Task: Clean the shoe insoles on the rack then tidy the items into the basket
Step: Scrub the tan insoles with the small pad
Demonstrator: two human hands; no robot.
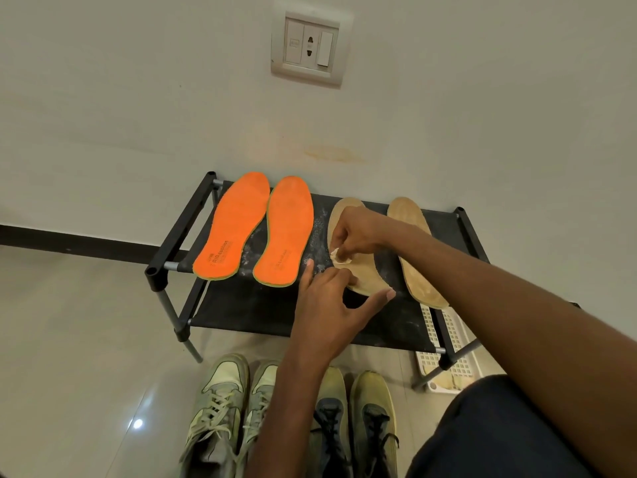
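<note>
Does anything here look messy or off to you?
Yes. Whitish powder or dust is scattered over the black rack shelf, mostly between the right orange insole and the tan insole being rubbed. A yellowish stain also marks the wall above the rack.

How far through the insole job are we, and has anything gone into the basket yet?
Early to mid job. In hand: the right hand rubs a small cloth on the left tan insole, while the left hand steadies its near end. Whether the orange insoles are cleaned I cannot tell. Left: the other tan insole, then tidying; all four insoles lie on the rack, not in the white basket.
</note>
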